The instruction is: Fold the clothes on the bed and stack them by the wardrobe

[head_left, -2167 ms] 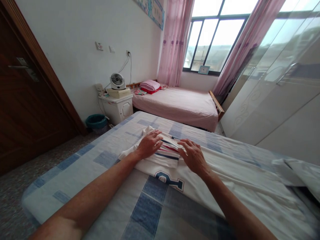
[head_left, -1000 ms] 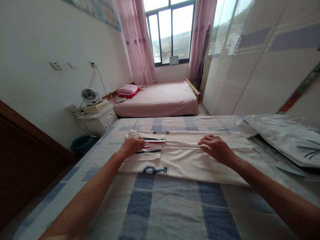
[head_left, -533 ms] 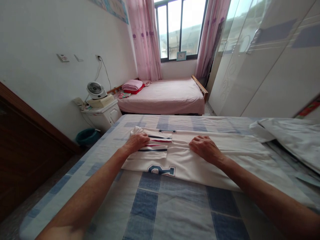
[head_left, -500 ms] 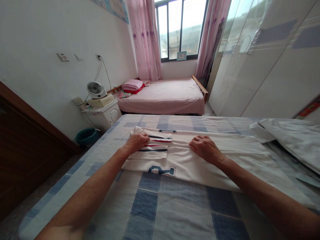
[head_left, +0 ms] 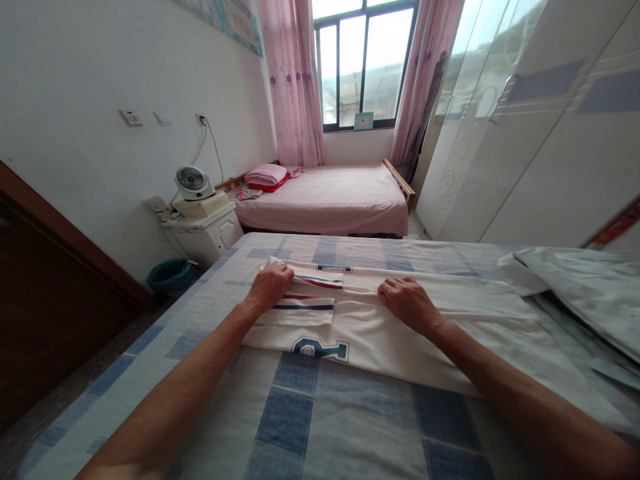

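A white shirt [head_left: 370, 327] lies lengthwise on the bed, its sides folded inward. Two sleeves with navy and red stripes [head_left: 305, 307] rest on top of it, and dark blue letter print [head_left: 320, 349] shows along the near edge. My left hand [head_left: 270, 287] is closed on the cloth at the shirt's left end, by the far sleeve, with fingertips partly hidden. Farther right, my right hand [head_left: 407, 303] has its fingers bent and pinches the cloth along the middle fold.
A blue and white checked sheet [head_left: 350, 413] covers the bed under the shirt. More white clothing [head_left: 585, 287] is heaped at the right. Beyond stand a pink bed [head_left: 345, 193], a white nightstand [head_left: 215, 230] with a fan [head_left: 193, 181], and a wardrobe [head_left: 510, 153]. A green bin [head_left: 171, 275] sits on the floor.
My left hand has shifted slightly left, and the far sleeve's striped edge now slants up toward it. My right hand stays at the same fold. The view has tilted slightly upward.
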`<state>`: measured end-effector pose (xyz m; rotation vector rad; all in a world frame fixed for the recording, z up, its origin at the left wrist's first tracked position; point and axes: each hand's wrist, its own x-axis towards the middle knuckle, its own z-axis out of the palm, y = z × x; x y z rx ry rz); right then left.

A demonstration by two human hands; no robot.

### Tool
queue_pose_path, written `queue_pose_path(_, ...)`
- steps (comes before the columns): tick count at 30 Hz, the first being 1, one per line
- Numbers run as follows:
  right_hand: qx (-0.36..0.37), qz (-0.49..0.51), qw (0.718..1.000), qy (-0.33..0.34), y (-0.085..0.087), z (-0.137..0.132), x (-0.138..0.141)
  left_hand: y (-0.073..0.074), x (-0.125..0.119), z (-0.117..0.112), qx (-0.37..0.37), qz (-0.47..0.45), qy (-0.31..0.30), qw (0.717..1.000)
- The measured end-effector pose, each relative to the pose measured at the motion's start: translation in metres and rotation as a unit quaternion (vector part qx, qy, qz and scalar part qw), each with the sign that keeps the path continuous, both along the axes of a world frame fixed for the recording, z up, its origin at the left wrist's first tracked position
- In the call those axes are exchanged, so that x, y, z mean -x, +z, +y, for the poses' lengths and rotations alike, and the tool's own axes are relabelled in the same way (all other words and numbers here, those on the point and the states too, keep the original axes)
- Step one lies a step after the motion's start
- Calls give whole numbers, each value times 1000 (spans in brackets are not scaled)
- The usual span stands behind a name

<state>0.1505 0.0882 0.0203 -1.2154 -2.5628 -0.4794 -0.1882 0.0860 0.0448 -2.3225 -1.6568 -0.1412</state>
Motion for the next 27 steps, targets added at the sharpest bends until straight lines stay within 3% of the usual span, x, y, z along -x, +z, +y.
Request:
queue_pose_path(4, -9, 40, 999, -10, 5, -3, -3, 7, 1, -8, -41, 30, -28, 998)
queue_pose_path(8, 10, 22, 1000, 10, 4, -12, -4, 1, 2, -19, -25, 57, -53, 997)
queue_pose_path(11, 30, 18, 999, 15, 2, -16, -4, -3, 1, -24, -3, 21, -47, 999)
queue_pose_path(15, 39, 86, 996, -2, 5, -16, -5, 1, 4, -16, -56, -74, 5, 996)
queue_pose_path(17, 38, 112, 993, -9, 8, -17, -6, 1, 10, -7, -72, -94, -20, 993)
queue_pose_path(20, 50, 128, 990, -30, 12, -21, -12, -12, 25, 3, -9, -64, -87, 994)
queue_pose_path(22, 50, 146, 985, -74, 14, -23, -27, -23, 35, 7, 61, -24, -129, 989)
queue_pose_path(23, 47, 158, 980, -108, 15, -24, -39, -27, 38, 8, 59, -23, -127, 990)
queue_pose_path(27, 60, 190, 956, -213, 18, -26, -112, -27, 35, 11, -24, -90, -63, 994)
